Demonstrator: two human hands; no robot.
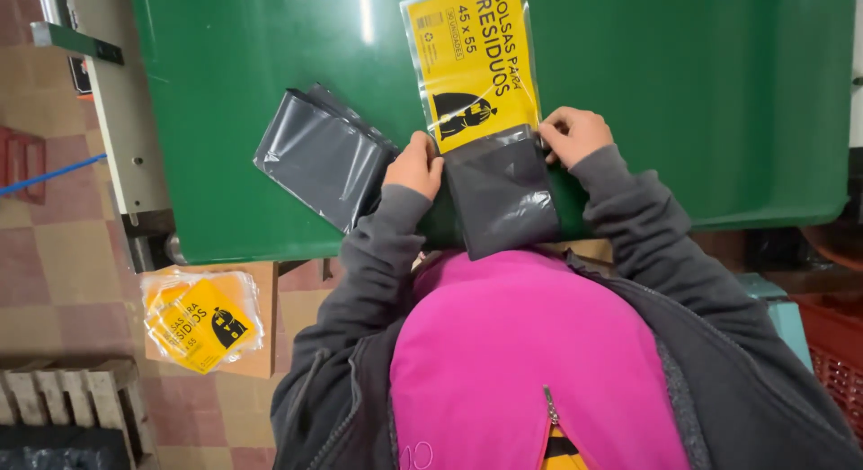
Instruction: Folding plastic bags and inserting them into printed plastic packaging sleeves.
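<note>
Our left hand (415,165) and right hand (573,133), both closed, pinch the mouth of the clear sleeve with its yellow card (472,64) at either side of the folded dark bags (501,196) lying half inside it on the green table (719,101). We would keep the bundle flat and square to the opening. Another dark stack (319,155) lies just left, apparently untouched; spare yellow sleeves (202,319) sit on a low board below.

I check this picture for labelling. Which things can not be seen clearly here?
- Fingertips of left hand and right hand: curled under, head view.
- Folded black bags: lower end hidden by pink top.
- Yellow sleeve: top cut by frame edge.
- Stack of yellow packets: number unclear, overlapping.
</note>
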